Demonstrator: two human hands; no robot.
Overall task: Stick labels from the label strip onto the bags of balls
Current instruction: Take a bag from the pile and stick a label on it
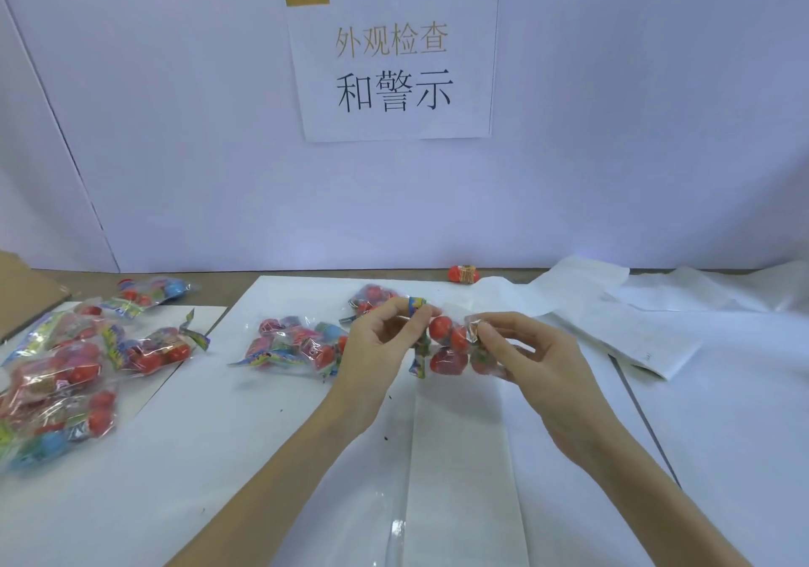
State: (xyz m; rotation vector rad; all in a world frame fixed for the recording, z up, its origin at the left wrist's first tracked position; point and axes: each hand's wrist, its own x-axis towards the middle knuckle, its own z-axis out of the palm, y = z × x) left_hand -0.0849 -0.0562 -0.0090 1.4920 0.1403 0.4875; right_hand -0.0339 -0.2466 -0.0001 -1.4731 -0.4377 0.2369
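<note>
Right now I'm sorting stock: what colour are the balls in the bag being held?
Red, seen in the head view: the held bag.

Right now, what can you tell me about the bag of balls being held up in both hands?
The held bag is a clear, crinkly plastic packet with shiny red balls showing through and a colourful printed header at its left end. It is lifted off the white table paper, lying roughly sideways. The left hand pinches the header end; the right hand pinches the other end, where something small and pale sits under its fingertips, possibly a label.
</note>
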